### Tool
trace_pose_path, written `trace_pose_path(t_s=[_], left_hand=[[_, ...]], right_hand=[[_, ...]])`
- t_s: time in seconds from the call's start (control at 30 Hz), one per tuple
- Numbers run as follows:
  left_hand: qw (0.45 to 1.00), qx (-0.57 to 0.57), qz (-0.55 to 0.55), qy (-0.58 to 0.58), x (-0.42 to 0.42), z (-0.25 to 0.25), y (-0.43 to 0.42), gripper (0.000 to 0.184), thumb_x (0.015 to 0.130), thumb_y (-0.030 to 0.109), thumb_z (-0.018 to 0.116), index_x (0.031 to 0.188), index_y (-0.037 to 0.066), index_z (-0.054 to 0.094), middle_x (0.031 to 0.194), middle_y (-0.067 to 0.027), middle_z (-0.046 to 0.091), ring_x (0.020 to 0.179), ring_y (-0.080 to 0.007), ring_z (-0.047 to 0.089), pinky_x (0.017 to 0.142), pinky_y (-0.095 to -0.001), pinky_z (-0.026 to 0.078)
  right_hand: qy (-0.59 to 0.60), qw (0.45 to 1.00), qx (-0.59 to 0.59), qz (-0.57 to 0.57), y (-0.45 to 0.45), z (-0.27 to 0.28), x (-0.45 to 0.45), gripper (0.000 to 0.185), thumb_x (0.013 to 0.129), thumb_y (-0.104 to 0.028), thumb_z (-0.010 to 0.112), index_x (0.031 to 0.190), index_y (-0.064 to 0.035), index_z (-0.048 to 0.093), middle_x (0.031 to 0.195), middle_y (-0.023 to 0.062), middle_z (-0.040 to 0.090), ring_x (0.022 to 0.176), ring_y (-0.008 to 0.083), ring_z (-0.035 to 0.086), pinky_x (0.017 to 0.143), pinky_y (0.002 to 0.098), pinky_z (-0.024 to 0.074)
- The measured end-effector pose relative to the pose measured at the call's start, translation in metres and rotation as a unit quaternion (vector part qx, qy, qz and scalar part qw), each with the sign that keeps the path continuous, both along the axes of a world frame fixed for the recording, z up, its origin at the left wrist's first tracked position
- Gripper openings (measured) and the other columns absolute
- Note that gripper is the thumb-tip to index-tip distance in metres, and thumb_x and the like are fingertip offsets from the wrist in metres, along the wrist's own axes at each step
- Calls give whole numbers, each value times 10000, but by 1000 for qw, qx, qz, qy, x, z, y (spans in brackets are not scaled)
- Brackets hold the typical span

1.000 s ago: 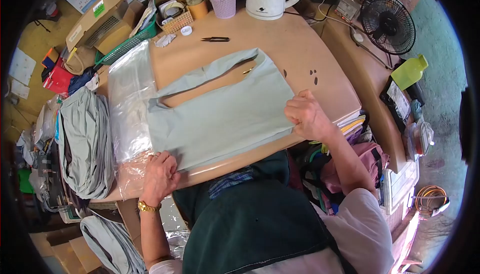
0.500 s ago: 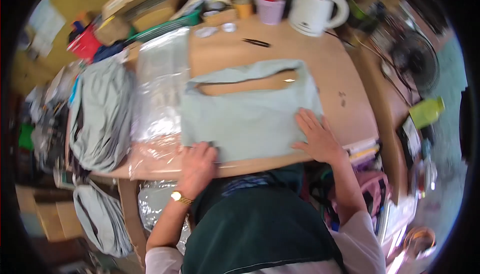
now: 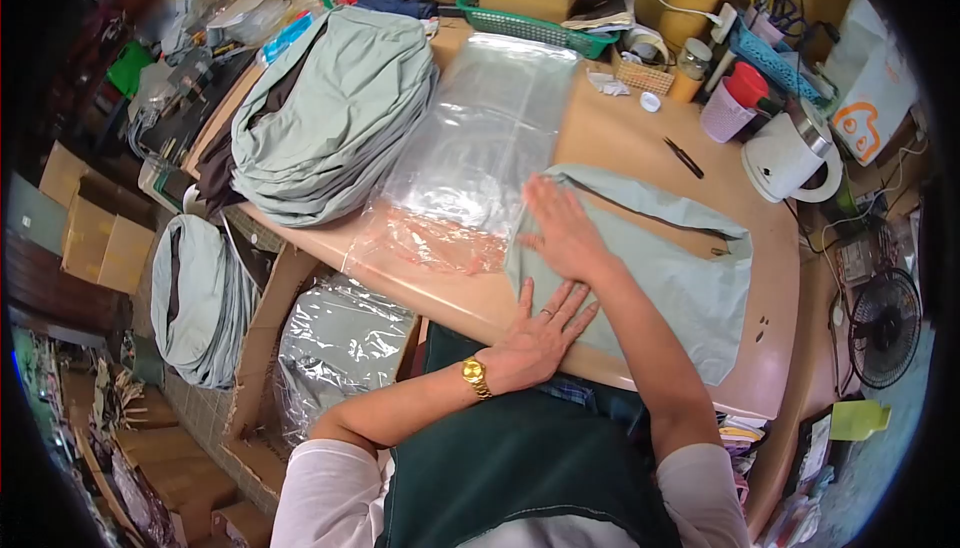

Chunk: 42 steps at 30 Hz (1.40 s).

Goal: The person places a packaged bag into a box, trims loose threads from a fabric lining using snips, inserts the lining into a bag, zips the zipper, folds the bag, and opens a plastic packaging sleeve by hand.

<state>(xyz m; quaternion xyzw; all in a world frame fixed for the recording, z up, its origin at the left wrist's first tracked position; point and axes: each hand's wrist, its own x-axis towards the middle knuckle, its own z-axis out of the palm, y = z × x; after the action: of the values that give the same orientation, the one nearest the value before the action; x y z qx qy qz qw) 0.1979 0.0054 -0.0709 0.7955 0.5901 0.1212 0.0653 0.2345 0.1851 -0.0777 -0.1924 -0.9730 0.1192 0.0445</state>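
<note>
A pale grey-green piece of cloth (image 3: pixel 660 293) lies flat on the table, with a long gap near its far edge that bares the tabletop. My right hand (image 3: pixel 565 226) reaches across and rests on the cloth's left edge, fingers stretched out. Below it, my left hand (image 3: pixel 545 336) lies palm down at the near left corner, fingers spread. Neither hand grips anything. Just left of the cloth are clear plastic bags (image 3: pixel 475 143), spread flat in a stack.
A heap of similar cloth (image 3: pixel 340 113) sits on the table's left side; more cloth (image 3: pixel 200 298) hangs lower left. Wrapped cloth (image 3: pixel 345 343) fills a carton below. Black thread snips (image 3: pixel 684 158), a white kettle (image 3: pixel 785 158), cups (image 3: pixel 728 116) and a green basket (image 3: pixel 535 32) stand behind. A fan (image 3: pixel 885 328) is right.
My view has turned to the left. My right hand has gone from the cloth's right side to its left edge. My left hand has opened out flat at the near left corner.
</note>
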Motion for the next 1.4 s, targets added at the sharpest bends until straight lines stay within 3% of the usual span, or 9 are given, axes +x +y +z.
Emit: trace_pose_path(t_s=[0.13,0.33,0.43,0.5,0.63,0.97,1.03,1.23,1.4], left_hand=[[1000,-14,-5,14,-4,1,-1,721,875,124,549,1534,52,265,1617,-185,153,1499,-358,154,1098,-705,175],[977,-87,-10,-193,-44,30,2,475,797,-3,587,1270,37,560,1357,-197,542,1224,-276,565,992,-444,453],[932,163,197,-256,-74,34,-2,243,798,-40,573,1027,6,642,1023,-168,687,888,-242,685,790,-347,529],[895,-25,265,-358,-87,35,-5,105,829,71,633,888,-2,680,844,-160,697,729,-235,690,670,-351,536],[861,-181,260,-398,-83,34,5,466,903,336,674,633,-42,639,563,-143,642,524,-225,658,571,-355,538],[744,-235,263,-568,-81,17,1,349,936,253,663,703,-5,629,592,-78,651,512,-123,625,481,-288,486],[872,-64,266,-407,-78,18,-9,166,862,158,709,850,4,646,788,-105,676,664,-178,661,609,-320,526],[961,93,79,-247,-73,21,-5,395,718,30,731,1101,72,646,1090,-92,580,973,-296,608,810,-382,511],[984,130,-22,-118,-80,14,9,368,682,47,738,1039,115,679,1046,-33,604,901,-236,605,750,-358,491]], right_hand=[[14,998,33,-51,18,-5,-10,874,940,-557,509,1547,-15,191,1623,162,169,1507,288,144,1229,431,105],[19,997,49,-59,4,5,-8,940,912,-625,509,1541,-2,194,1618,168,176,1507,280,142,1230,429,94],[27,998,31,-55,-2,4,-3,886,944,-609,464,1535,2,214,1614,169,194,1505,285,153,1228,434,99],[43,997,31,-52,-1,-3,-1,846,963,-588,437,1531,3,227,1610,170,208,1503,287,160,1227,436,100],[81,996,17,-40,-1,-8,2,746,1007,-522,379,1521,6,260,1598,171,242,1498,289,178,1226,440,103],[50,997,53,-40,-9,-3,5,740,1004,-511,395,1522,1,263,1601,162,238,1497,288,181,1226,440,111],[59,998,33,-18,-14,-4,13,731,1004,-498,407,1522,-4,265,1599,162,242,1495,291,183,1226,438,116],[68,997,17,32,-22,-4,35,720,987,-448,473,1517,-1,277,1597,160,249,1491,295,197,1226,435,132],[62,998,19,28,-24,-3,39,705,984,-435,483,1506,1,300,1595,159,254,1489,295,203,1226,436,135]])
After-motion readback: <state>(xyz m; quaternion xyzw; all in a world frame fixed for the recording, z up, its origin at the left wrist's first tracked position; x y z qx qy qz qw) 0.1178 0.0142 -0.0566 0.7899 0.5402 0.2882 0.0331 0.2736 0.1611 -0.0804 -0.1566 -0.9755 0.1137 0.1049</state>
